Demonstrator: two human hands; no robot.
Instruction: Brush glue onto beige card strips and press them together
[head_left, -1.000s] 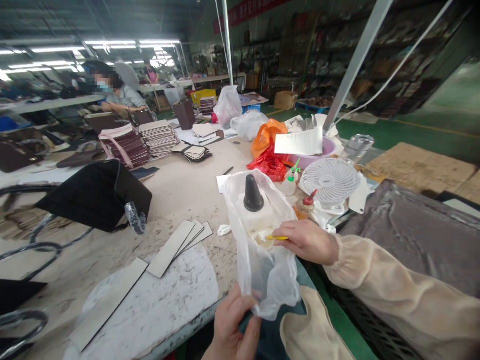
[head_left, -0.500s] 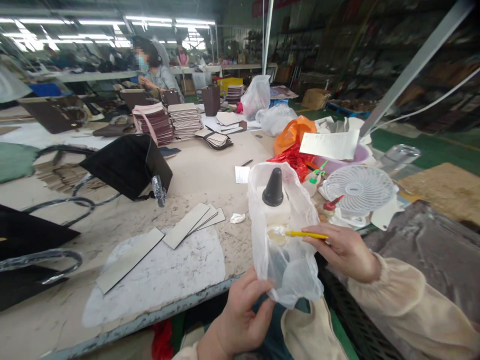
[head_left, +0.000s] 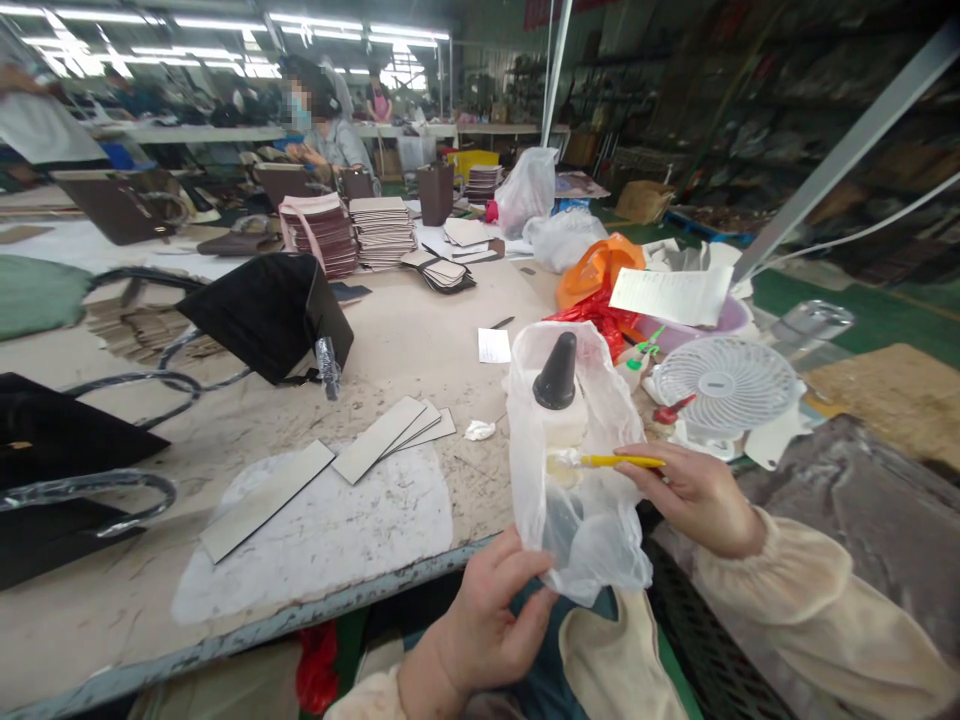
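My left hand (head_left: 499, 605) pinches the near edge of a translucent white plastic bag (head_left: 529, 490) at the table's front edge. Inside the bag stands a white container with a black cone-shaped nozzle (head_left: 556, 372). A yellow-handled brush (head_left: 619, 461) is gripped in my right hand (head_left: 697, 492); its white-coated tip touches a pale, pasty patch in front of the container. Left of the bag lie a crumpled white scrap (head_left: 480, 430) and several flat grey strips (head_left: 386, 440), with one longer strip (head_left: 270, 500) apart from them.
Black handbags (head_left: 270, 315) with wrapped handles stand on the left. At right are a white fan (head_left: 716, 385), a red plastic bag (head_left: 600, 312) and a purple basin (head_left: 724, 318). Stacked panels (head_left: 382, 232) sit farther back. A masked co-worker (head_left: 330, 135) is across the table.
The view has shifted slightly, so the scene sits a little further right. Both hands keep their holds, and the brush tip stays at the pasty patch.
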